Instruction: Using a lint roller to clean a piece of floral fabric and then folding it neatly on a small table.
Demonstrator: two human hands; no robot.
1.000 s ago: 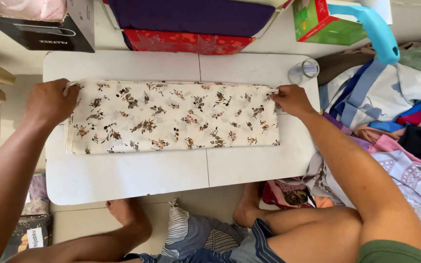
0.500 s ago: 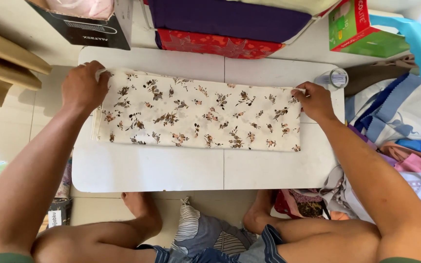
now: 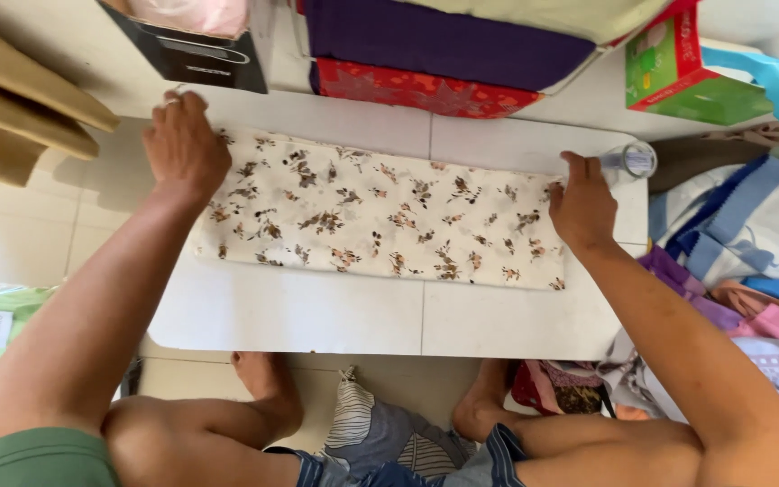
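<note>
A folded cream cloth with a brown flower print point(image 3: 380, 216) lies lengthwise on a small white table point(image 3: 299, 316). My left hand point(image 3: 184, 149) presses flat on the cloth's left end, near its far corner. My right hand point(image 3: 581, 206) rests on the cloth's right end, fingers on the far edge. Both hands lie on the fabric with fingers spread over it; neither lifts it off the table.
Beyond the table stand a black box point(image 3: 196, 50), a purple and red stack of fabric point(image 3: 435, 63) and a green and red carton point(image 3: 678, 77). A small clear jar point(image 3: 631, 160) sits at the table's right corner. Piled clothes point(image 3: 741, 261) lie to the right; my legs are beneath the table.
The view has shifted and tilted, so the table sits further right and turned. Both hands stay on the cloth's ends, the left one now nearer the far corner.
</note>
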